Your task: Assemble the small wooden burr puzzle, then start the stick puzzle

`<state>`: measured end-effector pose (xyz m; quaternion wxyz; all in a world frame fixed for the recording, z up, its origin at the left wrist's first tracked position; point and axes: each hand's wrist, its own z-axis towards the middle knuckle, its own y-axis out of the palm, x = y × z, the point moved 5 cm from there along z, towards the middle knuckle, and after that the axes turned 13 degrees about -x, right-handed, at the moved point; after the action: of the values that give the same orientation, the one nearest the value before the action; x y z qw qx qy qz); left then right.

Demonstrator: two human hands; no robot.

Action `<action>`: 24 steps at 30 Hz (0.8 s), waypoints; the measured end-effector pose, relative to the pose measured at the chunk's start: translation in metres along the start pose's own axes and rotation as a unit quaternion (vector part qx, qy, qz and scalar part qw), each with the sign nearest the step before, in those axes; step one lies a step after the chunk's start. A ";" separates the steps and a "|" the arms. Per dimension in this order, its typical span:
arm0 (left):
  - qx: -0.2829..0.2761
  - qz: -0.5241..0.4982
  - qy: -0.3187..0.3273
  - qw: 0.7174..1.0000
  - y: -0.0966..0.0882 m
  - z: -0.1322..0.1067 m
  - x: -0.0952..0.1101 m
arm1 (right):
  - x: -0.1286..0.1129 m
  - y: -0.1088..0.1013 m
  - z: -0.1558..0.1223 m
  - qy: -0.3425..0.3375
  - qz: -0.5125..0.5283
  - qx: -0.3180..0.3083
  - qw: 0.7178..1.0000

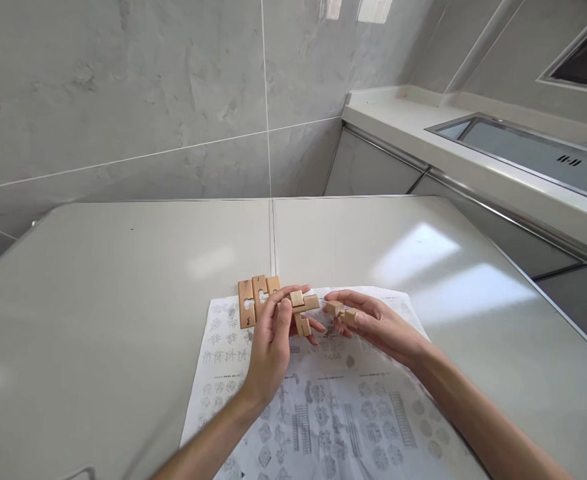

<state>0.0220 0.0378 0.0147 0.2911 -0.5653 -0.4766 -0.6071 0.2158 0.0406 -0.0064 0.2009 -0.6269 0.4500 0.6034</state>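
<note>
My left hand (276,333) is closed round a few interlocked wooden puzzle pieces (304,304), with one notched end hanging down between the fingers. Facing it, a small gap to the right, my right hand (373,322) grips a notched wooden puzzle piece (342,312) between thumb and fingers. The two held parts are apart. Just beyond the left hand lie several flat wooden pieces with cut-out slots (253,300), side by side and partly hidden by that hand. Under both hands spreads a printed instruction sheet (318,400) covered in small grey diagrams.
The sheet lies on a pale glossy table (123,300) with a seam (273,233) running away from me. A grey tiled wall (123,87) stands behind it. To the right is a white counter (398,113) with a sink (523,147).
</note>
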 end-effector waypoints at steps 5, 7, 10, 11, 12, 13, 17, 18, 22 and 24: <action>-0.021 0.018 0.010 1.000 0.006 -0.002 0.000 | 0.001 0.016 0.002 0.006 -0.031 -0.019 0.999; -0.035 0.031 0.012 0.999 0.009 -0.003 -0.002 | 0.003 0.020 0.003 -0.013 -0.019 -0.006 1.000; -0.050 0.059 0.021 0.997 0.012 -0.005 -0.004 | 0.007 0.027 0.004 -0.027 0.000 0.014 1.000; -0.056 0.071 0.026 0.996 0.013 -0.005 -0.005 | 0.008 0.029 0.004 -0.028 0.001 0.016 0.999; -0.062 0.084 0.034 0.994 0.014 -0.006 -0.005 | 0.008 0.032 0.004 -0.028 0.000 0.018 0.999; -0.068 0.096 0.042 0.992 0.014 -0.006 -0.004 | 0.008 0.034 0.004 -0.026 -0.003 0.019 0.999; -0.083 0.138 0.066 0.985 0.013 -0.007 -0.003 | 0.006 0.036 0.002 -0.018 -0.016 0.043 0.999; -0.087 0.144 0.068 0.983 0.013 -0.007 -0.003 | 0.006 0.035 0.001 -0.018 -0.018 0.050 0.998; -0.123 0.167 0.073 0.975 0.015 -0.008 -0.004 | 0.010 0.029 0.001 -0.017 -0.010 0.063 0.998; -0.130 0.187 0.082 0.970 0.017 -0.008 -0.005 | 0.012 0.027 0.001 -0.021 0.003 0.060 0.998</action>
<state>0.0349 0.0236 0.0151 0.3616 -0.6258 -0.2534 -0.6430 0.1916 0.0236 -0.0099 0.2460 -0.5997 0.4831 0.5886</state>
